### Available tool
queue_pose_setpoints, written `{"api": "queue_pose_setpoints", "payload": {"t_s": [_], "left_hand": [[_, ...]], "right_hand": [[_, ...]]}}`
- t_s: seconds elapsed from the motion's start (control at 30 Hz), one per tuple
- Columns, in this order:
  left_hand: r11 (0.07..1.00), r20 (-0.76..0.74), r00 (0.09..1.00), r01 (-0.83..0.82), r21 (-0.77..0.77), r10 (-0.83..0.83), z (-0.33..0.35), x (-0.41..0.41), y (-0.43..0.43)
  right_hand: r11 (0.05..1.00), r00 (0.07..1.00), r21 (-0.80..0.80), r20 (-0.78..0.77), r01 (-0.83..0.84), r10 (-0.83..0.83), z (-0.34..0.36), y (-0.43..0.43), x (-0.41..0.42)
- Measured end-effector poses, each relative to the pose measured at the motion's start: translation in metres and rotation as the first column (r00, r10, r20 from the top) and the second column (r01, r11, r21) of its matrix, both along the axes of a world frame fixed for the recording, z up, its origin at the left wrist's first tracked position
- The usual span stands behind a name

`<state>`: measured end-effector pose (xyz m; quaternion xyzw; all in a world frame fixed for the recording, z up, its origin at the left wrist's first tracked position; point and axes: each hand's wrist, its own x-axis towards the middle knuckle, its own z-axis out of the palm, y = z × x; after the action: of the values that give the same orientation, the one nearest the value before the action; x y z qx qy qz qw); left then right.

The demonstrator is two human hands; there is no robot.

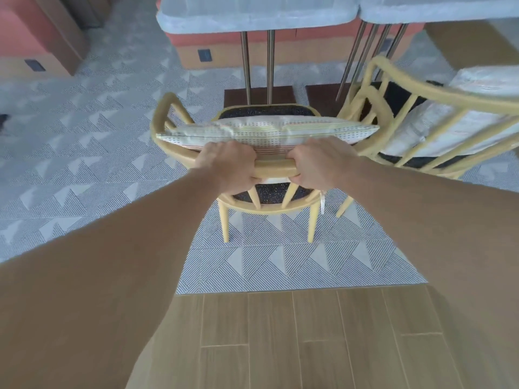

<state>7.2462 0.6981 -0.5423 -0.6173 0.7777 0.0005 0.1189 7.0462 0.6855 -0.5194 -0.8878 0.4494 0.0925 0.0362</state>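
Looking down along two bare forearms. Left hand [227, 167] and right hand [314, 164] set side by side on the curved top rail of a yellow wooden chair [276, 170], fingers [295, 160] curled tight round the rail, with a short stretch of bare rail between the two grips. Patterned cushion [266, 131] propped upright inside the backrest, just ahead of the knuckles, its corners reaching out to both curved arms. Chair standing on a grey tiled floor [84, 164] of striped triangles, facing a pale grey counter [252, 15]; front edge of the dark seat close to the counter's two metal legs [269, 66] and their dark base plate. Tight on the right: a second chair [421, 91], angled, just beside the first, carrying a cushion of its own; impossible to tell whether the first cushion's right corner touches its arm. Wide open floor on the left, running to an orange and tan bench base [42, 51]. Nearer than the back legs, the straight edge of the tiles, then open wooden planks [280, 346].
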Motion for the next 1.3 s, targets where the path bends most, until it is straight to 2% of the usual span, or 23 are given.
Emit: {"api": "queue_pose_setpoints", "payload": {"t_s": [0.37,0.6,0.83,0.93,0.97,1.07,1.17,1.3], "left_hand": [[1.0,0.005,1.0,-0.008,-0.019,0.008,-0.006,0.006,-0.122],[0.998,-0.032,0.999,0.03,-0.056,-0.032,-0.006,-0.001,-0.147],[0.974,-0.07,0.99,0.133,0.186,-0.122,0.001,0.002,-0.159],[0.928,-0.124,0.989,0.118,0.353,-0.079,0.003,0.005,-0.171],[0.925,-0.146,0.987,0.119,0.36,-0.07,0.002,0.005,-0.173],[0.953,-0.166,0.981,0.139,0.268,-0.097,-0.002,0.007,-0.168],[0.969,-0.117,0.982,0.169,0.179,-0.15,-0.001,0.007,-0.16],[0.975,-0.045,0.988,0.154,0.163,-0.149,0.004,0.032,-0.136]], "right_hand": [[1.0,0.999,0.025,0.035,0.008,-0.009,-0.002,-0.122,0.003],[1.0,0.999,0.002,-0.034,-0.001,0.001,0.003,-0.151,-0.004],[0.997,0.997,0.058,-0.063,0.045,-0.041,0.013,-0.145,0.003],[0.998,0.997,0.037,-0.06,0.044,-0.041,0.006,-0.148,0.001],[0.998,0.998,0.039,-0.055,0.04,-0.038,0.004,-0.149,0.001],[0.999,0.998,0.029,-0.052,0.024,-0.023,0.003,-0.147,0.001],[1.0,0.999,0.023,-0.037,0.01,-0.009,0.003,-0.143,-0.001],[0.998,0.998,0.012,-0.017,-0.06,0.06,0.007,-0.119,0.023]]}}
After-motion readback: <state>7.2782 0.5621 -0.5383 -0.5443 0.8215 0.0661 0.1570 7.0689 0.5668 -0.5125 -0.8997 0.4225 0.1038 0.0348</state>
